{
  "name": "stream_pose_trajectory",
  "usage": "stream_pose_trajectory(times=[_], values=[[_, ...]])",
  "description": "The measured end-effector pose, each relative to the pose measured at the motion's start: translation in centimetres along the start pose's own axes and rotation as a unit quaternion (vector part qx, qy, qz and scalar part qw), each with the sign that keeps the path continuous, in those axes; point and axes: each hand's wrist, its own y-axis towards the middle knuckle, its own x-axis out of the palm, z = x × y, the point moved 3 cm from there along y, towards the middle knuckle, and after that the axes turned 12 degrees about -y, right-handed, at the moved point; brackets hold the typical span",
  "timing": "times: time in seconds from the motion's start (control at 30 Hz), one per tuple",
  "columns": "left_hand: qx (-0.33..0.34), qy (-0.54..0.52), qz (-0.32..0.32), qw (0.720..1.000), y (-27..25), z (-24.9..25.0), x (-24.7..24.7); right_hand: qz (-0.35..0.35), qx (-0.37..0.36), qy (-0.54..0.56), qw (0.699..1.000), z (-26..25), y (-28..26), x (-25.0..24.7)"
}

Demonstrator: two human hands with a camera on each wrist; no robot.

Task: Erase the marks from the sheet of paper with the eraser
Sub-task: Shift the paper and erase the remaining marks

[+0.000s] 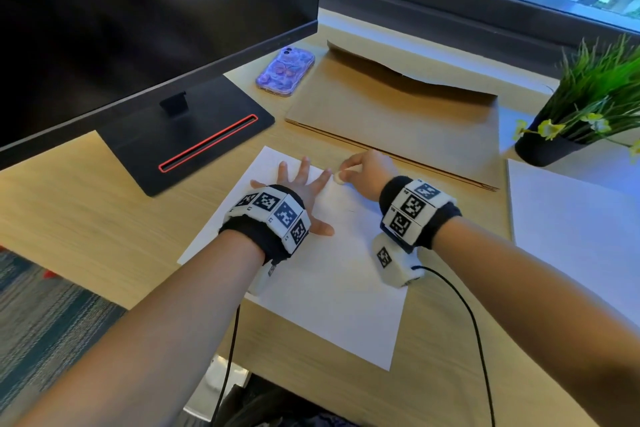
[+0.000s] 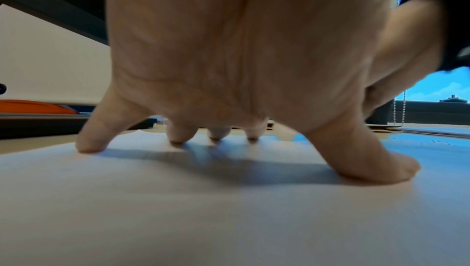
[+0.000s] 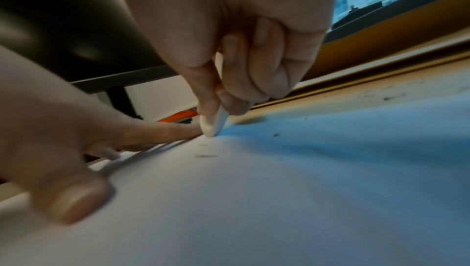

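Forearms frame my view; my left hand [image 1: 300, 191] lies spread flat, pinning the white paper sheet [image 1: 322, 274] to the tabletop, while my right hand [image 1: 367, 173] pinches the small white eraser [image 3: 215, 122] against its far edge. Faint marks [image 3: 206, 156] remain: erasing looks unfinished.

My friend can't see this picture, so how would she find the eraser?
Start at the big black monitor; below it a white sheet lies on the desk. Near the sheet's far edge, the right hand pinches the eraser, its tip on the paper beside the left hand. It is the one small, whitish stub there.
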Motion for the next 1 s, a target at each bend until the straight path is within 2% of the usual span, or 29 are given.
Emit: stream_pose_trajectory(times=[0.17, 0.33, 0.4, 0.53, 0.6, 0.77, 0.83, 1.0], values=[[-0.002, -0.004, 0.001, 1.0, 0.1, -0.1, 0.2, -0.083, -0.039, -0.084, 0.992, 0.7, -1.4, 0.3], [-0.002, 0.004, 0.001, 1.0, 0.0, 0.0, 0.1, 0.002, 0.007, 0.002, 1.0, -0.3, 0.5, -0.5], [-0.003, 0.004, -0.001, 1.0, 0.0, 0.0, 0.1, 0.001, 0.007, 0.005, 1.0, -0.2, 0.4, -0.5], [-0.004, -0.004, -0.006, 1.0, 0.2, -0.1, 0.1, -0.103, -0.03, -0.104, 0.989, 0.9, -1.4, -0.4], [-0.005, -0.002, -0.007, 1.0, 0.2, -0.1, 0.2, -0.128, -0.034, -0.126, 0.983, 0.9, -1.3, -0.7], [-0.002, 0.004, -0.005, 1.0, 0.1, 0.0, 0.1, -0.026, 0.001, -0.014, 1.0, -0.2, 0.4, -0.9], [-0.003, 0.004, -0.007, 1.0, 0.2, -0.1, 0.1, -0.016, -0.003, -0.004, 1.0, 0.0, 0.1, -0.5], [-0.005, -0.004, -0.01, 1.0, 0.3, -0.2, 0.2, -0.136, -0.048, -0.135, 0.98, 1.9, -1.8, -0.7]])
